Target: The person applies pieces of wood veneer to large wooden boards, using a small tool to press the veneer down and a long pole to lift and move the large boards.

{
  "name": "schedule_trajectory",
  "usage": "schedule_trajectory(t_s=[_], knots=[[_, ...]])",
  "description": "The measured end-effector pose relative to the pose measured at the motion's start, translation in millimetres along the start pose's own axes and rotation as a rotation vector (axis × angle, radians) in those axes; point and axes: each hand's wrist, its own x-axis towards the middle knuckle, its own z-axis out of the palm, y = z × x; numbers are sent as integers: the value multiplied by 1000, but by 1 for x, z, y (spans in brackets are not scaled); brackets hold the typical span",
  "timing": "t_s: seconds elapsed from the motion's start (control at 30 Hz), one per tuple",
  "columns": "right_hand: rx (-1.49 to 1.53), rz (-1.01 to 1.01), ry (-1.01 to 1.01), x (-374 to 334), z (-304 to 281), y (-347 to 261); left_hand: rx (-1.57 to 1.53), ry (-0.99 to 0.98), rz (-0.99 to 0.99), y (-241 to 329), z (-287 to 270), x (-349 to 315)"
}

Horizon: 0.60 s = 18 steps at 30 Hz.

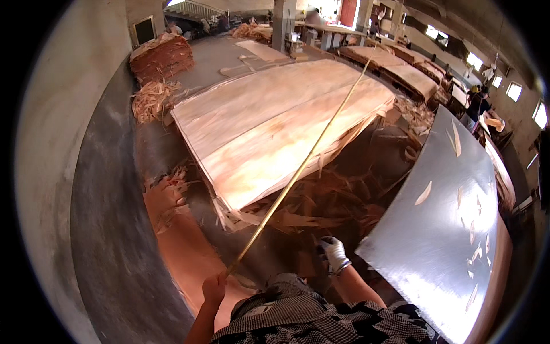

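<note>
Near stacked sheets (260, 126), left hand (214, 289), clenched around a pole (287, 188)

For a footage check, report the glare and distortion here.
Head view: glare whites out the near part of the shiny metal sheet; head view: the veneer stack brightens toward its near edge; head view: the left wall bends along the dark fisheye rim.

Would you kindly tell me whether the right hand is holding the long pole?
No, the left hand holds the pole; the gloved right hand is apart from it.
</note>
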Motion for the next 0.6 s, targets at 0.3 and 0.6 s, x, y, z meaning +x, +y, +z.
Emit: schedule_trajectory(t_s=[0.3, 0.6], knots=[[373, 394, 364, 149, 38, 79, 133, -291, -165, -105, -44, 231], [-315, 280, -86, 287, 323, -49, 94, -423, -66, -182, -113, 401]])
